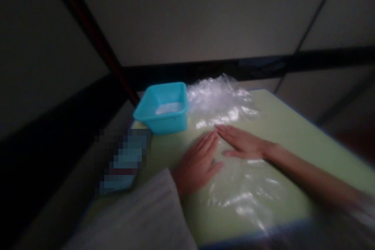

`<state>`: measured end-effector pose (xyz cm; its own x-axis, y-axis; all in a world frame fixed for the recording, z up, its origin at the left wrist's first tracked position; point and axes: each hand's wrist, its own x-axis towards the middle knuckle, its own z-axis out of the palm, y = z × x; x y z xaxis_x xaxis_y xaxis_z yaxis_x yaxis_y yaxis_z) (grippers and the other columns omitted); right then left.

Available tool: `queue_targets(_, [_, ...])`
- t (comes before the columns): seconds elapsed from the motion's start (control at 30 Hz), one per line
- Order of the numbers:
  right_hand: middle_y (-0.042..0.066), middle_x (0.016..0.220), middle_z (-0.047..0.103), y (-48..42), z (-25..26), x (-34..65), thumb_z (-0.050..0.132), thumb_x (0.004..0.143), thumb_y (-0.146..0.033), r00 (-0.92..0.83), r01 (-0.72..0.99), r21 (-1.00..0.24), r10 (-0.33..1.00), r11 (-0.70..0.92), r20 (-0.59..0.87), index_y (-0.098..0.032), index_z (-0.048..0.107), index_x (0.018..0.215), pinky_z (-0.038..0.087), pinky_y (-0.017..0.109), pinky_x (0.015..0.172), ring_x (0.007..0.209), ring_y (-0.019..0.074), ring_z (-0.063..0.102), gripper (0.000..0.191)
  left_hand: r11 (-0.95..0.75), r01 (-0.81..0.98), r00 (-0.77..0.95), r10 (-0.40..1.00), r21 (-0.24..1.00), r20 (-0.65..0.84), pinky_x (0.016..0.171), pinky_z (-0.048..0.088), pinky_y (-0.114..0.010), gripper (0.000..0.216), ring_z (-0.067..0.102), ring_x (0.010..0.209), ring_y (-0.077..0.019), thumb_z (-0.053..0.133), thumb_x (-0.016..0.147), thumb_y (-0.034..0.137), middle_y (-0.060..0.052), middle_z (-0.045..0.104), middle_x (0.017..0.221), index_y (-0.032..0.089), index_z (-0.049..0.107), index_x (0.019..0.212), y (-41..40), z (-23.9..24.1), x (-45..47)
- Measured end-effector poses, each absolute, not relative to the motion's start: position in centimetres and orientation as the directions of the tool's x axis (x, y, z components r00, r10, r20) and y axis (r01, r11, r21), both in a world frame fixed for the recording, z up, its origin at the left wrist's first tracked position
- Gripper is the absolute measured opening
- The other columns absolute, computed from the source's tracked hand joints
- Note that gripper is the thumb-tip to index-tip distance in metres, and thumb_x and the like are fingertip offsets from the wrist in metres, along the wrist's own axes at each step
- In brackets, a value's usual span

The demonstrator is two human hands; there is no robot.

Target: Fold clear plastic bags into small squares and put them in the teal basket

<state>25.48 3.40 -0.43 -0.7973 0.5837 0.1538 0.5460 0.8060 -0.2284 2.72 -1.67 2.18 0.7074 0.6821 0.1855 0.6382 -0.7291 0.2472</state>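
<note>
A clear plastic sheet [243, 191] lies flat on the pale green table [293, 125]. My left hand [197, 162] rests on it palm down, fingers stretched out and together. My right hand [243, 142] lies flat beside it, fingers pointing left, its fingertips almost touching those of the left hand. Both hands press on the plastic and hold nothing. A white sleeve covers my left forearm.
A turquoise plastic tub [162, 107] with something white inside stands at the table's far left corner. A crumpled heap of clear plastic [218, 95] lies right of it. A blurred-out object [123, 162] sits at the left edge. Dark frame bars run behind.
</note>
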Motion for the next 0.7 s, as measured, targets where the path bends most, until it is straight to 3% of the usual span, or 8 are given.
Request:
queue_targets(0.23, [0.019, 0.149, 0.017, 3.6, -0.6, 25.6, 0.033, 0.086, -0.064, -0.808, 0.551, -0.193, 0.577, 0.812, 0.12, -0.005, 0.019, 0.144, 0.012, 0.044, 0.113, 0.139, 0.0258, 0.011, 0.084, -0.73, 0.661, 0.711, 0.684, 0.175, 0.165, 0.112, 0.023, -0.039, 0.066, 0.018, 0.138, -0.0241, 0.026, 0.092, 0.05, -0.021, 0.024, 0.147, 0.001, 0.028, 0.136, -0.1, 1.0, 4.6])
queue_targets(0.7, [0.015, 0.148, 0.02, 3.8, -0.5, 26.0, 0.036, 0.085, -0.065, -0.733, 0.647, -0.191, 0.671, 0.738, 0.108, -0.012, 0.019, 0.145, 0.019, 0.041, 0.112, 0.137, 0.0256, 0.019, 0.082, -0.665, 0.737, 0.66, 0.747, 0.124, 0.085, 0.111, 0.021, -0.041, 0.065, 0.019, 0.138, -0.0246, 0.041, 0.088, 0.045, -0.018, 0.024, 0.148, 0.005, 0.027, 0.138, -0.1, -0.2, 1.6])
